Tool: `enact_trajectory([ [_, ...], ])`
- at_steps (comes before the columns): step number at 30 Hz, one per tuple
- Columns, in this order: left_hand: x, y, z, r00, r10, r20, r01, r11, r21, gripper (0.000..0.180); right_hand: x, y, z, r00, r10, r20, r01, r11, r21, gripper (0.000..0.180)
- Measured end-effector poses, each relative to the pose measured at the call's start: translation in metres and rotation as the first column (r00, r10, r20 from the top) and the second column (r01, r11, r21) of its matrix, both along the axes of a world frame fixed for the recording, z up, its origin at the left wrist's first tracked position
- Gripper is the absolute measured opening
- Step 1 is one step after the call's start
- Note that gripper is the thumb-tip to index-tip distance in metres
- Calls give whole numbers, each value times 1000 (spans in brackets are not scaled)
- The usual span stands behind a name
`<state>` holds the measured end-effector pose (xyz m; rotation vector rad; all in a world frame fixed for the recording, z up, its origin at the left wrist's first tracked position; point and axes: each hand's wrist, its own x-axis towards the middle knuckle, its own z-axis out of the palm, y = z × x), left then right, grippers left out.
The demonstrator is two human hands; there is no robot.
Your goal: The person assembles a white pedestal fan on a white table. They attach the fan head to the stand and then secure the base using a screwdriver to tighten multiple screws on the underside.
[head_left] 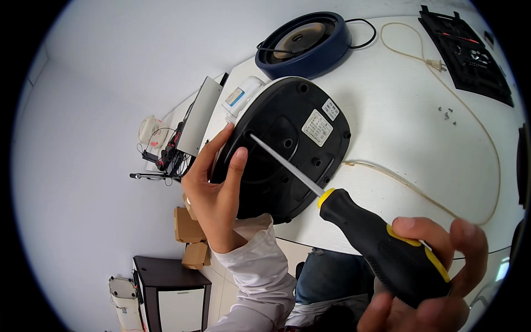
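A white appliance with a black plastic underside (263, 113) is tipped up on the table, its underside facing me. Screw holes and two pale labels mark this base. My left hand (213, 185) grips its left edge, thumb on the black face and fingers curled round the rim. In my right hand (467, 257) is a screwdriver (354, 218) with a black and yellow handle. Its grey shaft slants up to the left, and the tip sits at a hole near my left fingertips. Whether a screw is in that hole cannot be made out.
A round dark blue base with a heating plate (327, 62) stands behind the appliance. Several loose screws (447, 115) lie to the right, within the loop of a beige cord (492, 144) with a plug (436, 65). An open black tool case (470, 61) is at the far right.
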<state>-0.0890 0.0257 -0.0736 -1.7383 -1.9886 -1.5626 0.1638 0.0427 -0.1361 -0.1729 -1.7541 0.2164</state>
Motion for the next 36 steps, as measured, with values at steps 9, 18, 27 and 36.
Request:
enact_trajectory([
  [9, -2, -2, -1, 998, 46, -42, -46, 999, -10, 35, 3, -48, 54, 843, -180, 506, 431, 790, -437, 64],
  [18, 1, 0, -1, 999, 24, -31, -23, 1000, 2, 35, -6, -25, 32, 869, -481, 112, 492, 864, -107, 53],
  [27, -3, -7, -3, 996, 78, -32, -78, 997, -23, 34, 5, -57, 43, 886, -160, 436, 409, 713, -569, 40],
  [36, 3, -1, -1, 999, 53, -9, -53, 999, -5, 35, -6, -33, 21, 928, -198, 317, 314, 872, -375, 50],
])
